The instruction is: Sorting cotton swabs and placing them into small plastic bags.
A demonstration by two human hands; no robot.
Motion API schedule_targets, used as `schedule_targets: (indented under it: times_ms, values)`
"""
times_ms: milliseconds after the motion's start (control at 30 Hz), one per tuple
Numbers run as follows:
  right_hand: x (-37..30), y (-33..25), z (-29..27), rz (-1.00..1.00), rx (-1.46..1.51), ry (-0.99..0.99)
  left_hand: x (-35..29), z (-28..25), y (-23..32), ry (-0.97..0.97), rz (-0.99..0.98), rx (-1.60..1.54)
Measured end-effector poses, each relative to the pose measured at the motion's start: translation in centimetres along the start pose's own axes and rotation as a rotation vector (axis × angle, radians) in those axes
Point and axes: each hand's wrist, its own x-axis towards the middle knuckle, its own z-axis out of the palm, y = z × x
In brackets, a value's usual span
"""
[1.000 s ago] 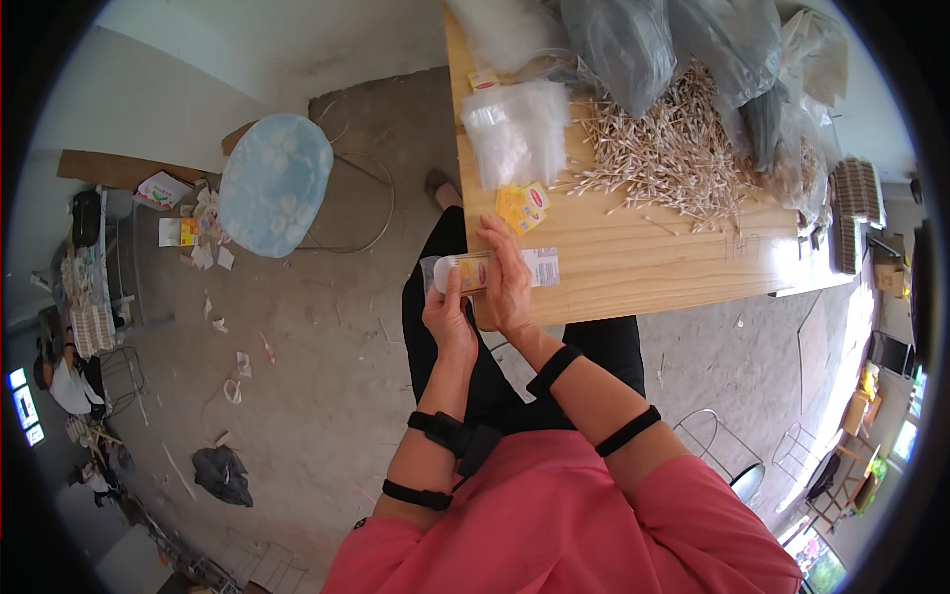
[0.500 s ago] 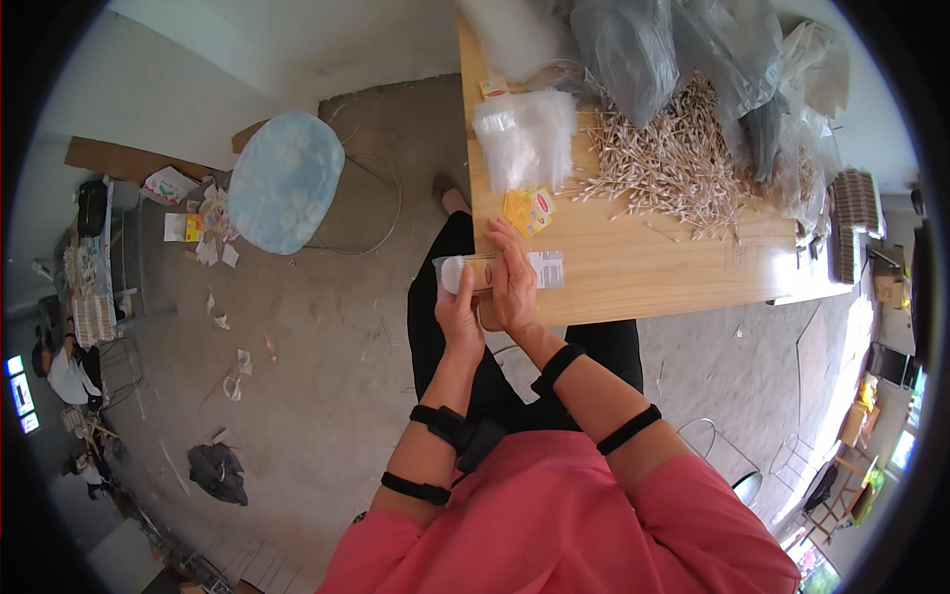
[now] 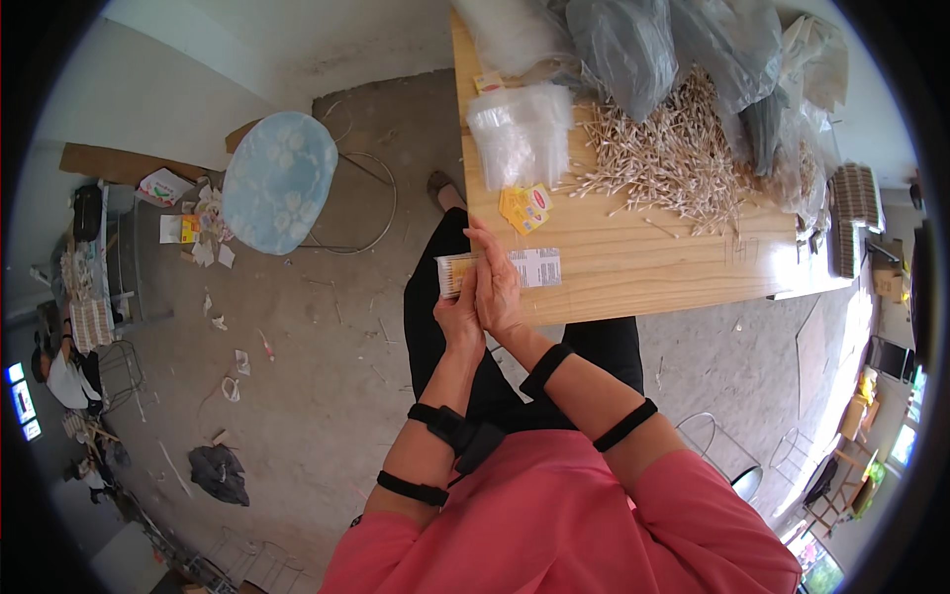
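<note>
A clear plastic pack of cotton swabs (image 3: 454,275) is between my hands at the table's near left corner. Its swabs show on the left, and a printed clear flap (image 3: 539,267) sticks out on the right. My left hand (image 3: 459,315) is closed round the near side of the pack. My right hand (image 3: 498,289) presses against it, fingers together and partly covering its middle. Just beyond lie yellow printed cards (image 3: 524,208) and a stack of clear plastic bags (image 3: 518,137). A large heap of loose cotton swabs (image 3: 668,158) spreads to the right.
Grey plastic bags (image 3: 623,59) stand behind the heap on the wooden table (image 3: 633,272). A stool with a pale blue patterned cover (image 3: 280,183) is on the left. Paper scraps and a dark crumpled bag (image 3: 218,473) lie on the floor.
The pack has turned in my hands: earlier a white end faced left, now a row of swab sticks shows. My right fingers have straightened and drawn closer together.
</note>
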Motion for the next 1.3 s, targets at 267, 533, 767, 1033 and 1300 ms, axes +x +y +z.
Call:
schedule_targets:
  times_ms: [267,533,767,1033,1300]
  values:
    - [-0.1,-0.1,-0.1,0.005,0.021,0.031,-0.1,0.2,0.0,0.028,-0.019,0.061]
    - [-4.2,1.0,-1.3,0.106,0.265,0.224,0.6,-0.6,-0.3,-0.024,0.048,0.033]
    - [-4.4,0.9,0.2,0.225,0.522,0.260,0.4,-0.4,0.2,-0.067,0.035,0.011]
    - [-4.1,0.6,1.7,0.285,0.648,0.296,0.5,-1.2,0.1,-0.161,-0.001,0.007]
    - [-2.6,-0.6,-2.0,0.301,-0.078,0.204,0.7,-0.9,-0.2,-0.123,0.021,0.004]
